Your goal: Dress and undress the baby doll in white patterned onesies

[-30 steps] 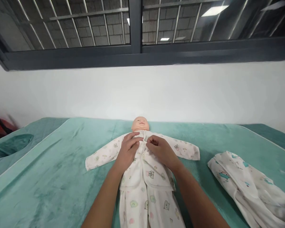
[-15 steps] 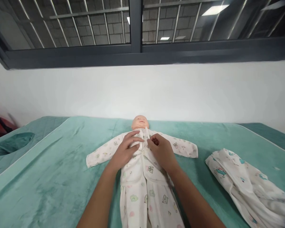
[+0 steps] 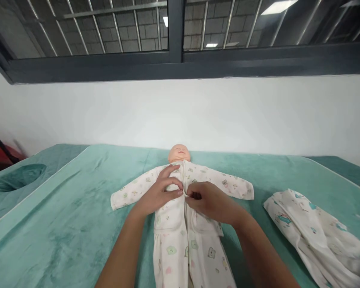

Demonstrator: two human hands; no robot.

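A baby doll (image 3: 179, 153) lies on its back, its arms spread out to the sides. It wears a white printed baby jacket (image 3: 210, 174) over matching trousers (image 3: 172, 256). My left hand (image 3: 162, 191) rests on the chest, thumb and index finger pinching the jacket's front edge while the other fingers lie bent over the cloth. Opposite it, my right hand (image 3: 210, 200) pinches the other front edge at the middle of the chest, fingers curled. The fingertips of both hands nearly meet. Any fastener between them is too small to make out.
A green plush cover (image 3: 63, 208) spreads under the doll, with a hole (image 3: 18, 178) at the left. Folded white printed cloth (image 3: 312, 232) lies to the right. A red and black object (image 3: 0, 156) stands at the left edge. Behind are a white wall (image 3: 180, 112) and a barred window (image 3: 108, 32).
Both hands have moved down the jacket front from upper to mid chest. The left thumb and index finger have closed in on the front edge. The right wrist has turned outward.
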